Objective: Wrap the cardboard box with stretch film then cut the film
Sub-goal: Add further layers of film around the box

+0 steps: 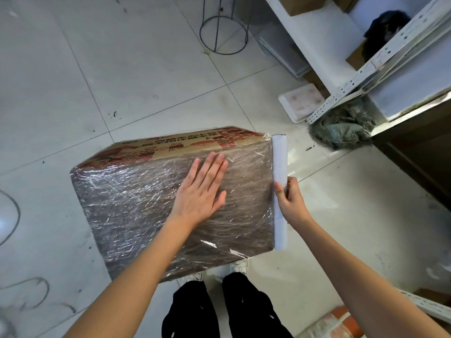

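cardboard box [151,208] sat on tiled floor [122,81], top face covered in wrinkled stretch film | left hand [203,189] lay flat on the film, fingers straight | right hand [290,203] gripped film roll [280,172], held along the box's right edge, seemingly touching it | metal shelving [366,76] stood to the right

The cardboard box [170,203] sits on the floor [97,81] at centre frame, just above my shoes [238,265]. My left hand [201,191] lies flat on its top. My right hand [290,203] holds the film roll [280,164] against its right edge. Shelving [366,76] fills the upper right, a wire stand [223,32] the top centre.
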Demonstrator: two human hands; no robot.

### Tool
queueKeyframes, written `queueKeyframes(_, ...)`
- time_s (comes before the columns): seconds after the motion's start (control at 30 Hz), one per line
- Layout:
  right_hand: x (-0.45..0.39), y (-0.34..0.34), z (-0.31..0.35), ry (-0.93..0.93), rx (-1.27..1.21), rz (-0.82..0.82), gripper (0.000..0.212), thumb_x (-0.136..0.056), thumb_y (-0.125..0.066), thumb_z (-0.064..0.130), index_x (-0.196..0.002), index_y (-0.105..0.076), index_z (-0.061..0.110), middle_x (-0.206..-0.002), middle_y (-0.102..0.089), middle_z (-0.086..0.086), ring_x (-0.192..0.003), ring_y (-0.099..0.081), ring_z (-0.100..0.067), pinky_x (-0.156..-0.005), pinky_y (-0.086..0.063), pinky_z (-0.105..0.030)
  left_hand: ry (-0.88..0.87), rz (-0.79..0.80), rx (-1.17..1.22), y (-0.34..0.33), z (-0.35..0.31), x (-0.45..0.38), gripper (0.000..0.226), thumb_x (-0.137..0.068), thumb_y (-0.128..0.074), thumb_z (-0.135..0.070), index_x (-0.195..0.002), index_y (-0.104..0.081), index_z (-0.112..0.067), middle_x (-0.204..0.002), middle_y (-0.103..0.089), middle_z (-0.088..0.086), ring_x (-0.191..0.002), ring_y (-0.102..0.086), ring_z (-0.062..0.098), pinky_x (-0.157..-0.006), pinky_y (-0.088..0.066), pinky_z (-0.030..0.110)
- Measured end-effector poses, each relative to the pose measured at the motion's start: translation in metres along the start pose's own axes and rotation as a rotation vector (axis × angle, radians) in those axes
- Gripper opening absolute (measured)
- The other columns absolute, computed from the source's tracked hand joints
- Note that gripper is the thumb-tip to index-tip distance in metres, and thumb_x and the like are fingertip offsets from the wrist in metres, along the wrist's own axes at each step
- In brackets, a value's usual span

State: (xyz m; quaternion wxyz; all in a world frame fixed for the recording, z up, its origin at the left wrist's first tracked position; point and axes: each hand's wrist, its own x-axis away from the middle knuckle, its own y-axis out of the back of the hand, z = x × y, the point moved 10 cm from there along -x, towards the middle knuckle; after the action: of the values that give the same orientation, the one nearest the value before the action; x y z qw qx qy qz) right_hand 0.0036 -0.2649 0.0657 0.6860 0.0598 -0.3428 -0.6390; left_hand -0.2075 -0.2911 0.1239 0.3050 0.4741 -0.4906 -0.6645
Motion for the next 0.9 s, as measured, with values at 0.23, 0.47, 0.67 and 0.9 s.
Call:
queueKeyframes(0.23, -0.002, -0.003, 0.002, 0.006, -0.055, 0.074, 0.015, -0.099, -0.042, 0.022, -0.104, -0.038, 0.009, -0.077, -0.044, 0.008, -0.07, -0.046, -0.002, -0.055, -0.039, -0.005, 0.021, 0.0, 0.026, -0.003, -0.002, -0.011, 0.075, -0.095, -0.022, -0.048, -0.147, 0.011, -0.006, -0.155, 0.019, 0.007, -0.144, 0.014, 0.02, -0.118, 0.007, 0.039)
queueKeyframes(0.47, 0.006, -0.001, -0.003, 0.04, -0.099, 0.09, 0.027, -0.098, -0.044, 0.019, -0.123, -0.037, 0.011, -0.094, -0.049, 0.018, -0.082, -0.051, 0.016, -0.074, -0.038, -0.001, -0.082, 0.02, 0.043, -0.02, -0.059, -0.073, 0.069, -0.098, -0.016, -0.042, -0.146, 0.013, -0.002, -0.156, 0.0, 0.013, -0.145, 0.002, 0.028, -0.118, 0.004, 0.041)
queueKeyframes(0.67, -0.006, -0.004, 0.0, 0.072, -0.084, 0.059, 0.024, -0.098, -0.045, 0.015, -0.116, -0.042, -0.001, -0.083, -0.049, 0.01, -0.073, -0.051, 0.014, -0.064, -0.038, -0.001, -0.088, -0.015, 0.069, -0.014, -0.065, -0.078, 0.063, -0.096, -0.025, -0.036, -0.145, -0.01, 0.001, -0.153, -0.025, 0.013, -0.142, -0.015, 0.025, -0.118, 0.001, 0.04)
queueKeyframes(0.9, -0.007, -0.003, 0.002, 0.117, -0.093, 0.094, 0.027, -0.098, -0.044, 0.013, -0.119, -0.04, -0.003, -0.094, -0.051, 0.002, -0.082, -0.051, 0.005, -0.069, -0.039, 0.001, -0.083, 0.01, 0.043, -0.026, -0.084, -0.075, 0.065, -0.097, -0.029, -0.038, -0.146, -0.013, 0.001, -0.153, -0.021, 0.012, -0.142, -0.017, 0.026, -0.119, -0.002, 0.04)
